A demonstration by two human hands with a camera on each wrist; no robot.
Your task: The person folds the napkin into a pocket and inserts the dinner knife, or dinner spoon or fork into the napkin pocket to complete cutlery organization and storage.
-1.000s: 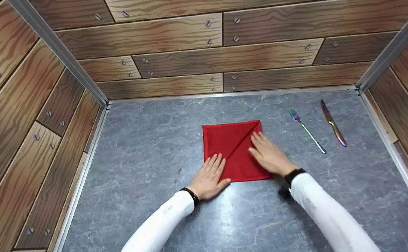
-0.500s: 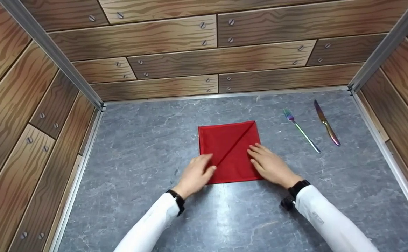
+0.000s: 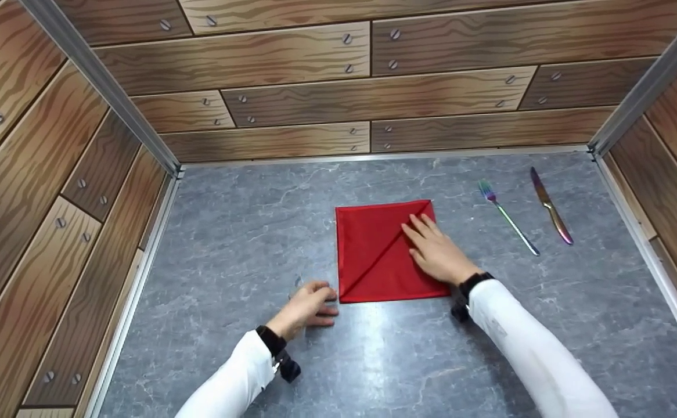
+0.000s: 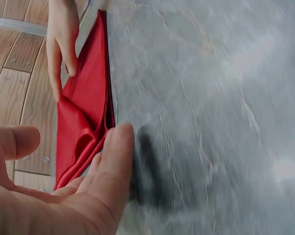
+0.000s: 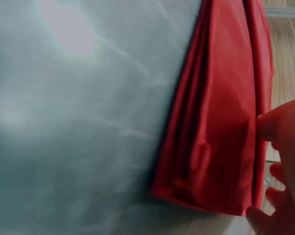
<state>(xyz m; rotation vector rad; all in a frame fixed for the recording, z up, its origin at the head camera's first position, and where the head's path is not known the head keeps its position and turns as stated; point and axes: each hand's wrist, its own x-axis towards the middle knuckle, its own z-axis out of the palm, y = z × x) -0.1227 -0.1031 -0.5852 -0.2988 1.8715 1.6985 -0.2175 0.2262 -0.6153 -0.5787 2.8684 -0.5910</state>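
A red cloth napkin [image 3: 367,238], folded into a square with a diagonal fold line, lies on the grey marbled table. My right hand [image 3: 438,251] rests on its right side, fingers spread near the diagonal fold. In the right wrist view, several stacked layers show along the edge of the napkin [image 5: 226,107]. My left hand [image 3: 308,306] is just off the napkin's near left corner, thumb and fingers apart with nothing between them. From the left wrist view, the left hand [image 4: 84,191] has its fingertips right by the corner of the napkin [image 4: 86,98].
A rainbow-coloured fork [image 3: 508,216] lies right of the napkin, with a similarly coloured table knife [image 3: 550,204] beyond it. Wood-patterned walls [image 3: 303,98] enclose the back and both sides of the grey table [image 3: 245,232].
My left hand has lifted off the napkin and moved left and nearer to me, turning onto its side. The right hand has shifted slightly on the cloth, toward the diagonal fold.
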